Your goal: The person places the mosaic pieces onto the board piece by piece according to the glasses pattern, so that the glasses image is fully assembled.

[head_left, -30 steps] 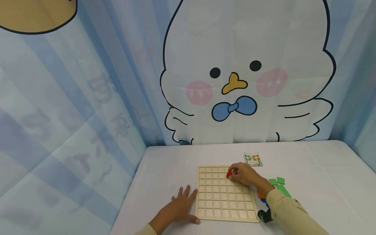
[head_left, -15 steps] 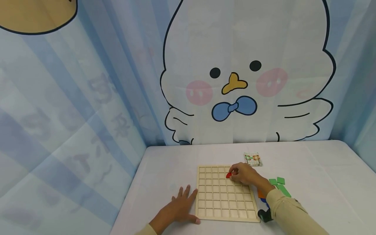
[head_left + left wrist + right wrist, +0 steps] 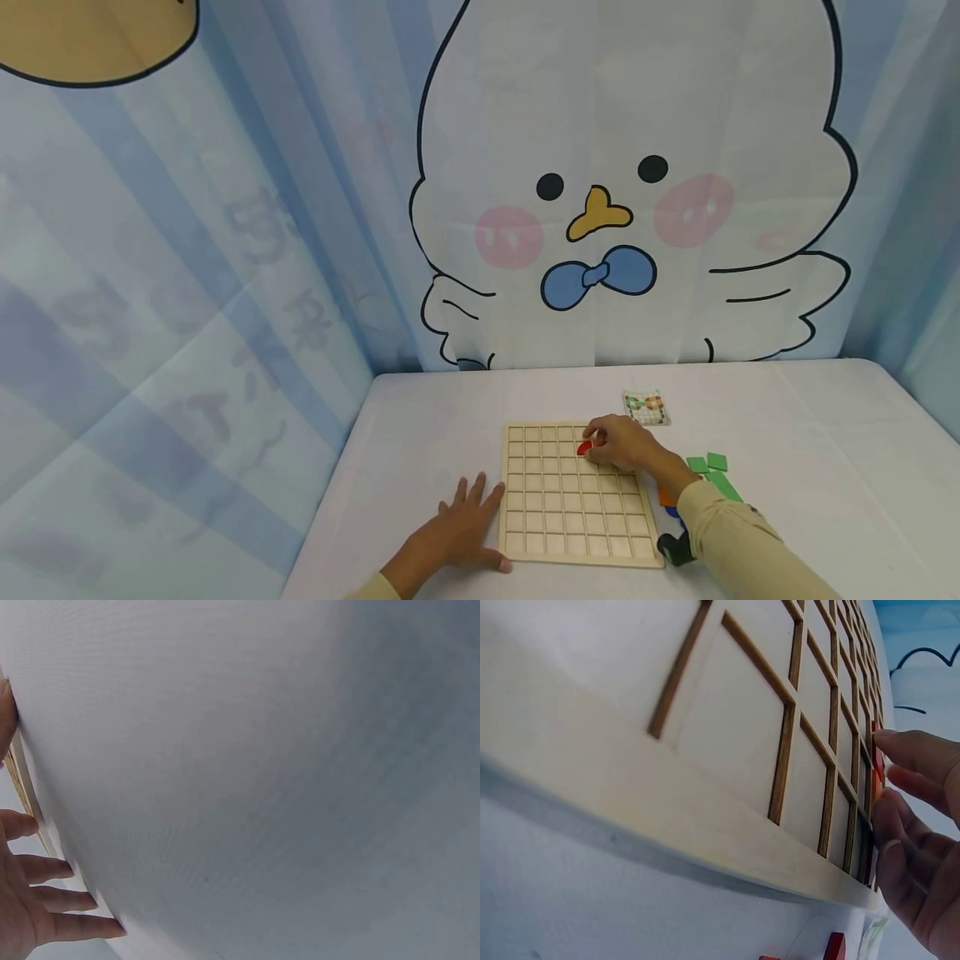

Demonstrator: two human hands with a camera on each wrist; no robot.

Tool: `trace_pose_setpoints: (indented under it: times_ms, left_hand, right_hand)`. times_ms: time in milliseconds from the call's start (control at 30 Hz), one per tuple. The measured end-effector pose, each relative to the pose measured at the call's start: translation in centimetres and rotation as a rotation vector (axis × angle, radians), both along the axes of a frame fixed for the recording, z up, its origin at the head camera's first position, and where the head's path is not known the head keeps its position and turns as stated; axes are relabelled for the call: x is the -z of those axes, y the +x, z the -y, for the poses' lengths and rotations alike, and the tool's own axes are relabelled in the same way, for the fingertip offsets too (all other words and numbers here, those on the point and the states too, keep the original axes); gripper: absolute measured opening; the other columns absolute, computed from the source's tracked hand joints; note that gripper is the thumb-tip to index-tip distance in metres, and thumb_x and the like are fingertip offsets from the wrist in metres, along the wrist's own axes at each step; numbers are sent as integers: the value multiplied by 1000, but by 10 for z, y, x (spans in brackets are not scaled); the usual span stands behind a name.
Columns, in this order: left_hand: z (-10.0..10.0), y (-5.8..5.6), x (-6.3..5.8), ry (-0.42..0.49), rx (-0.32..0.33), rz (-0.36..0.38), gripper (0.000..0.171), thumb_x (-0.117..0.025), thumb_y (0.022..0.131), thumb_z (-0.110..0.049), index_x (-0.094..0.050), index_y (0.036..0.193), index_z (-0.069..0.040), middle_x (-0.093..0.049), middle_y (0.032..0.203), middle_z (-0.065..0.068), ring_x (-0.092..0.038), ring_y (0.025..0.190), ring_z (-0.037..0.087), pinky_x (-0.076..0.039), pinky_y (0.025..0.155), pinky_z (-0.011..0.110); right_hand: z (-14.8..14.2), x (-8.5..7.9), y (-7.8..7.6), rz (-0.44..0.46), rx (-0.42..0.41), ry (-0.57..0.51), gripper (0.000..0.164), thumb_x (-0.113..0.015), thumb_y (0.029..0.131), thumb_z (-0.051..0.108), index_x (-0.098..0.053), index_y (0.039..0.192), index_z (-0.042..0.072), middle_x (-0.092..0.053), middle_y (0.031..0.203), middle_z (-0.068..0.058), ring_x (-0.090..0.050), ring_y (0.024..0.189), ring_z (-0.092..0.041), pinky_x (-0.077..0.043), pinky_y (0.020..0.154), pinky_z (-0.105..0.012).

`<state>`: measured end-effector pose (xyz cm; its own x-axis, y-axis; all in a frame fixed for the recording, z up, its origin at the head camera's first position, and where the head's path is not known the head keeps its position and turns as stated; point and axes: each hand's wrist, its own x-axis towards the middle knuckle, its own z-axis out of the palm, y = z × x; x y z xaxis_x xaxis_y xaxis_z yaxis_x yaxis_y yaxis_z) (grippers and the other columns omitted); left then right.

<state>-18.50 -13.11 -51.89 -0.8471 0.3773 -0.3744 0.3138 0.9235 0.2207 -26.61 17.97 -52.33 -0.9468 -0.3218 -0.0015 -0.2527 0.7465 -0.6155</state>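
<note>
A pale wooden board [image 3: 555,517] divided by raised strips into square cells lies on the table. My right hand [image 3: 626,442] reaches over its far right part and pinches a small red piece [image 3: 584,448] between thumb and fingers, down at the cells. In the right wrist view the red piece [image 3: 877,754] is partly hidden by the fingertips. My left hand [image 3: 467,527] rests with fingers spread along the board's left edge. The left wrist view shows the straight fingers [image 3: 64,898] of that hand near the board's edge.
Right of the board lie green pieces [image 3: 722,483], an orange piece [image 3: 666,497], a blue piece [image 3: 672,512] and a black piece [image 3: 677,548], partly under the right forearm. A printed pattern card [image 3: 647,407] lies behind the board. Curtains [image 3: 225,292] enclose the white table [image 3: 420,425].
The red piece shows lower and flatter in my right fingers than a second ago. My left hand has stayed in place.
</note>
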Motion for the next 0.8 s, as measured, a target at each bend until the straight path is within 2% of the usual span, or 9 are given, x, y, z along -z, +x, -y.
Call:
trace_pose_setpoints:
  times_ms: [233, 467, 600, 800]
  left_hand:
    - [0, 1, -2, 18, -4, 5, 110, -79, 70, -65, -32, 158, -20, -21, 166, 20, -21, 149, 52, -35, 104, 74]
    - [-1, 3, -4, 33, -5, 10, 110, -79, 70, -64, -32, 158, -19, -21, 165, 21, -21, 148, 53, -34, 104, 75]
    - [-1, 2, -3, 24, -9, 13, 110, -79, 70, -65, -32, 158, -20, -22, 165, 21, -21, 149, 52, -35, 104, 74]
    - [0, 1, 0, 5, -13, 11, 111, -78, 69, -67, -32, 158, -20, -22, 165, 20, -22, 149, 52, -35, 104, 73]
  right_hand:
    - [-3, -1, 2, 33, -16, -29, 37, -79, 86, 19, -67, 119, 6, -63, 89, 0, -54, 74, -13, -46, 67, -33]
    - [-19, 3, 3, 17, -72, -119, 35, -72, 93, 19, -65, 123, 2, -66, 95, -2, -55, 72, -11, -46, 66, -27]
    - [-35, 6, 4, -18, -44, -131, 29, -66, 96, 16, -67, 121, 2, -67, 93, 0, -55, 74, -9, -48, 66, -24]
    - [-61, 5, 9, 32, 41, -160, 28, -66, 96, 19, -67, 120, 4, -64, 95, -3, -54, 62, -14, -50, 56, -25]
